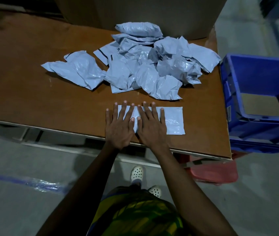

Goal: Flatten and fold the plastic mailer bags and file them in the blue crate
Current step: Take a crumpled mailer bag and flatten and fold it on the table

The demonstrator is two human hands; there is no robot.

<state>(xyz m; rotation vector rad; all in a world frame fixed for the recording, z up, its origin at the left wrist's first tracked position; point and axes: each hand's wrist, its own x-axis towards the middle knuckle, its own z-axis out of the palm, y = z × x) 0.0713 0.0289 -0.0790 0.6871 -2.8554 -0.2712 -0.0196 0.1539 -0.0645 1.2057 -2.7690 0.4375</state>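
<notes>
Both flat, open palms, left hand (118, 128) and right hand (149, 129), press the thin, slick, floppy mailer (172, 120), grasping nothing; pinch its free edge right of them.

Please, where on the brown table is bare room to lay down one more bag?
Widest: the left half of the table, left of the crumpled pile and the left hand. Narrower: the strip between pile and flat mailer. Crowded: back right, pile from cardboard box to near blue crate.
</notes>
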